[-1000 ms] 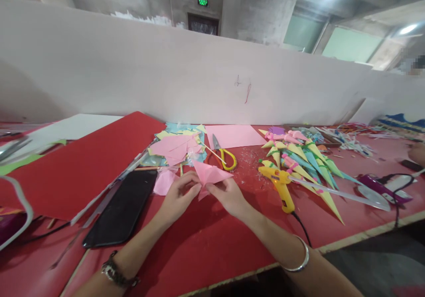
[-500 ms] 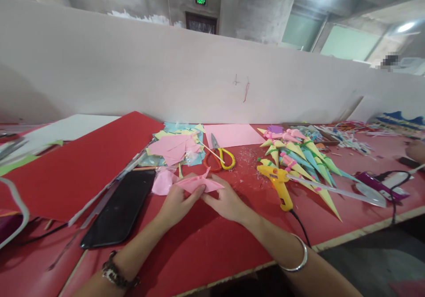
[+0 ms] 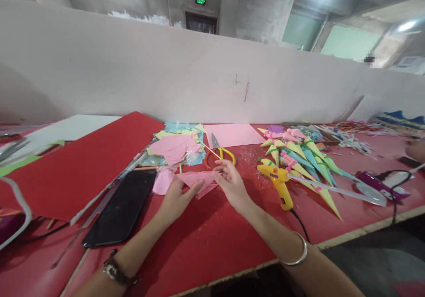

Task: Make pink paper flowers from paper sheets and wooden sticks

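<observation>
A folded piece of pink paper (image 3: 199, 179) is held between both hands above the red table. My left hand (image 3: 177, 197) grips its left part, with the thumb lying on the front face. At the paper's right corner, my right hand (image 3: 231, 184) pinches with thumb and fingertips. Just behind the hands lie scissors (image 3: 229, 154) with a yellow and a red handle. A small pink bundle in clear plastic (image 3: 163, 181) rests beside my left hand. To the right of my right hand lies a yellow hot glue gun (image 3: 279, 182).
Paper cones (image 3: 308, 155) in yellow, blue and pink are heaped at right. Cut paper pieces (image 3: 172, 146) are piled behind the hands. A black phone (image 3: 121, 208) and a large red sheet (image 3: 99, 155) lie at left. Another person's hand (image 3: 416, 148) shows at the far right.
The pink paper has been turned, and a pointed flap now hangs below. My right hand has shifted up and right to its right corner, while my left hand has barely moved.
</observation>
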A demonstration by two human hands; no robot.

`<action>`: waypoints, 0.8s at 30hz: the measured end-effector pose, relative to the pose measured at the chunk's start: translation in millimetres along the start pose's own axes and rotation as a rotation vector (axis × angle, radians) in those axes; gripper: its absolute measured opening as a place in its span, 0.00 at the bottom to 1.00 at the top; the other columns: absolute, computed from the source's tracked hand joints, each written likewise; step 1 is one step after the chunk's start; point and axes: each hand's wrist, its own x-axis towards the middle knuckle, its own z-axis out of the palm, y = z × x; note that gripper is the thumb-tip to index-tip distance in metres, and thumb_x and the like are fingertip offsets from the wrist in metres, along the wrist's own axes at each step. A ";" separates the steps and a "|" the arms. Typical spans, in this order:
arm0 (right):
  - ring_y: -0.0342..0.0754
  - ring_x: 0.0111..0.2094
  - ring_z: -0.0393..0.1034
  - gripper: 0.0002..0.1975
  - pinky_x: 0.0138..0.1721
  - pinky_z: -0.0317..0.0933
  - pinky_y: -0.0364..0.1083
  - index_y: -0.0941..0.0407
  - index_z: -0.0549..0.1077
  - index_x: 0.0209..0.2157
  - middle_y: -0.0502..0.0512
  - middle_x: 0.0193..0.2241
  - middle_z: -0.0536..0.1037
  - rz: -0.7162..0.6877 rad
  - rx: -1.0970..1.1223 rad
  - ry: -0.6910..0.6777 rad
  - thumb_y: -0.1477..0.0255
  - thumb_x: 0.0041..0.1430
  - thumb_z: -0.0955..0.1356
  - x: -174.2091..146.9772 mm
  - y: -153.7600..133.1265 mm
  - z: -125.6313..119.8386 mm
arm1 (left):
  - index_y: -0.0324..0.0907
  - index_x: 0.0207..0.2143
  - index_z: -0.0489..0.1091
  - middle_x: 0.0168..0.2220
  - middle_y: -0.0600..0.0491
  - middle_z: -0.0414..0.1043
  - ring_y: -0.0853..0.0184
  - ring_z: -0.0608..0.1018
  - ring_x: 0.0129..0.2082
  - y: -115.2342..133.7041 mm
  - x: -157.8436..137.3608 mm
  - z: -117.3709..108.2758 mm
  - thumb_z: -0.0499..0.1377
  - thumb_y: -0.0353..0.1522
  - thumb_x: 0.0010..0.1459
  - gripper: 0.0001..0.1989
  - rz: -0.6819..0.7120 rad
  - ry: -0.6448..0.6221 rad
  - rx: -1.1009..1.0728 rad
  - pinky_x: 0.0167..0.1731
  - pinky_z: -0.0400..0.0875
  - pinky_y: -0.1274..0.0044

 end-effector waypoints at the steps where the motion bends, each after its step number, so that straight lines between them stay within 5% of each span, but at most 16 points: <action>1: 0.42 0.30 0.64 0.14 0.33 0.60 0.41 0.55 0.64 0.38 0.50 0.32 0.69 0.006 -0.009 -0.028 0.70 0.46 0.66 -0.2 0.3 -0.1 | 0.42 0.11 0.56 0.12 0.58 0.61 0.69 0.69 0.19 0.3 -0.2 0.1 0.53 0.38 0.47 0.17 -0.011 0.005 -0.016 0.20 0.64 0.80; 15: 0.40 0.20 0.63 0.07 0.25 0.60 0.41 0.56 0.67 0.24 0.46 0.18 0.69 0.013 -0.088 -0.086 0.67 0.49 0.64 -1.4 -1.8 0.3 | 0.42 0.13 0.58 0.11 0.59 0.59 0.71 0.66 0.15 -3.7 -0.8 1.3 0.55 0.40 0.46 0.16 -0.021 0.081 0.009 0.15 0.60 0.80; 19: 0.41 0.23 0.64 0.06 0.27 0.59 0.41 0.56 0.66 0.23 0.47 0.20 0.68 -0.039 -0.200 -0.056 0.69 0.49 0.64 -0.8 1.5 -0.6 | 0.43 0.13 0.58 0.09 0.59 0.55 0.68 0.67 0.18 -5.8 -0.2 0.7 0.55 0.41 0.46 0.16 -0.001 0.077 0.012 0.16 0.60 0.80; 24: 0.44 0.32 0.66 0.04 0.36 0.59 0.43 0.56 0.71 0.28 0.51 0.28 0.70 -0.185 -0.348 -0.089 0.72 0.50 0.64 -3.1 -4.5 -1.2 | 0.40 0.17 0.64 0.16 0.56 0.65 0.69 0.68 0.19 -9.4 0.6 -1.2 0.53 0.40 0.48 0.14 0.025 -0.030 0.140 0.18 0.60 0.79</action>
